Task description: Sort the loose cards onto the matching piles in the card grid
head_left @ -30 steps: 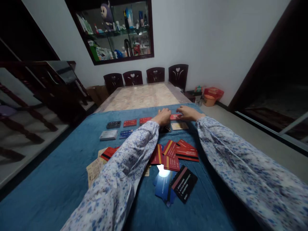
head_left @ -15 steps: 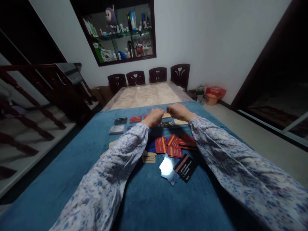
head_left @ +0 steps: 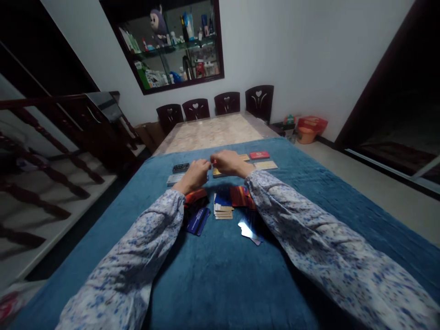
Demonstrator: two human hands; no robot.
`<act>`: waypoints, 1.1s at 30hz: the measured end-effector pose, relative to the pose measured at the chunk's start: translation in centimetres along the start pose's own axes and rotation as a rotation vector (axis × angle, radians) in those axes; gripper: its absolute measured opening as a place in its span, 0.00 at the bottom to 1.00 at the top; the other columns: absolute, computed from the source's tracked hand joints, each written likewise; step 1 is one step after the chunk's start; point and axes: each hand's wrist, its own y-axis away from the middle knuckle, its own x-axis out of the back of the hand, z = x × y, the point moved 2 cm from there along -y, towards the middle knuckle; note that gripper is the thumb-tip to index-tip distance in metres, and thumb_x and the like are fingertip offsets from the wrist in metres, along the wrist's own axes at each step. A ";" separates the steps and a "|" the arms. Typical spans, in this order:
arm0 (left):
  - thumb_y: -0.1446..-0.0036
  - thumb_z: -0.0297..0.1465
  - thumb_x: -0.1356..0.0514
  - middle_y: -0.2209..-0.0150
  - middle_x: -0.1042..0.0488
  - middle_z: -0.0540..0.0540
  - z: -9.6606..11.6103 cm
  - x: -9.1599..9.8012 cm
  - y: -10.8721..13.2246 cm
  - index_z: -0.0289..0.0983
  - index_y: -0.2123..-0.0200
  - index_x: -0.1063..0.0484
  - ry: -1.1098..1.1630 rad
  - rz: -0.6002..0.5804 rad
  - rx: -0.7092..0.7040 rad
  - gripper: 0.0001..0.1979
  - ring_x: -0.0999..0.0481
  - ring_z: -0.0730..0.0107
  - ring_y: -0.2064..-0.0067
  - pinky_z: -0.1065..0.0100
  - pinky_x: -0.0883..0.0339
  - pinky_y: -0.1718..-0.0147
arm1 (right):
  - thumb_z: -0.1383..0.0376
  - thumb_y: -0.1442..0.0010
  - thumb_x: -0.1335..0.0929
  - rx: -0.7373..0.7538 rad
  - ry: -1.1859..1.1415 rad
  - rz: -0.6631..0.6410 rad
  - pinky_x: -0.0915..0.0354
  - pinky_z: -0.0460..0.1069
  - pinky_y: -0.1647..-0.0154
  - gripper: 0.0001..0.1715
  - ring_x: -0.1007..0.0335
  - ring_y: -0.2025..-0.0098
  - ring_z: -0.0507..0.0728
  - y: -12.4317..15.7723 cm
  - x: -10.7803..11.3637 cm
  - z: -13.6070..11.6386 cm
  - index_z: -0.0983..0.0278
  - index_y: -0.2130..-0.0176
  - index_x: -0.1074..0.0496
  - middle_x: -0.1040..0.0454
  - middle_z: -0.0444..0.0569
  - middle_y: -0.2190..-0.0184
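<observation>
My left hand and my right hand are close together over the far row of cards on the blue cloth. Both have curled fingers, and a sliver of a red card shows between their fingertips. A beige card lies under my right hand. Further right in the row are a red card and a beige card. To the left lie a black card and a grey card. Between my forearms sits a loose pile of red, blue and beige cards.
Beyond the cloth the marble table top runs to several dark chairs. A glass cabinet hangs on the wall. A wooden stair rail stands on the left, and a red basket sits on the floor at the right.
Both hands have moved left along the far row, away from the red and beige cards at its right end. The view has shifted, so the pile sits closer between my forearms.
</observation>
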 end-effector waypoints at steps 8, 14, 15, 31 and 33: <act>0.41 0.16 0.48 0.58 0.24 0.37 -2.7 -0.7 5.0 0.34 0.55 0.22 0.006 0.021 0.078 0.18 0.25 0.55 0.52 0.58 0.31 0.51 | 0.65 0.31 0.36 0.074 -0.029 -0.035 0.34 0.50 0.55 0.19 0.22 0.48 0.63 -0.2 -0.9 -5.3 0.61 0.45 0.23 0.19 0.57 0.48; 0.44 0.19 0.45 0.57 0.24 0.40 -5.1 -1.9 8.8 0.36 0.57 0.22 0.106 0.034 0.095 0.16 0.25 0.58 0.54 0.59 0.30 0.52 | 0.63 0.31 0.35 0.104 -0.055 -0.098 0.34 0.49 0.54 0.18 0.24 0.45 0.62 -0.5 -2.7 -7.7 0.60 0.44 0.23 0.20 0.56 0.47; 0.45 0.19 0.44 0.56 0.24 0.40 -5.5 -2.3 9.4 0.36 0.57 0.22 0.135 0.039 0.094 0.16 0.25 0.57 0.54 0.59 0.30 0.52 | 0.63 0.31 0.35 0.118 -0.058 -0.103 0.34 0.49 0.54 0.19 0.24 0.45 0.62 -0.6 -3.0 -7.9 0.59 0.44 0.23 0.20 0.55 0.46; 0.44 0.19 0.43 0.56 0.18 0.43 -6.8 -4.2 12.9 0.37 0.60 0.20 0.447 0.012 -0.001 0.15 0.23 0.60 0.51 0.61 0.29 0.49 | 0.54 0.34 0.31 0.278 -0.018 -0.284 0.34 0.48 0.59 0.20 0.25 0.46 0.62 0.3 -5.0 -10.4 0.61 0.49 0.21 0.22 0.56 0.47; 0.44 0.19 0.44 0.54 0.18 0.43 -6.7 -4.2 13.0 0.38 0.60 0.20 0.445 -0.003 -0.014 0.15 0.23 0.61 0.51 0.61 0.29 0.48 | 0.52 0.34 0.31 0.289 -0.009 -0.300 0.33 0.49 0.58 0.21 0.25 0.46 0.63 0.3 -5.1 -10.6 0.62 0.49 0.21 0.22 0.57 0.47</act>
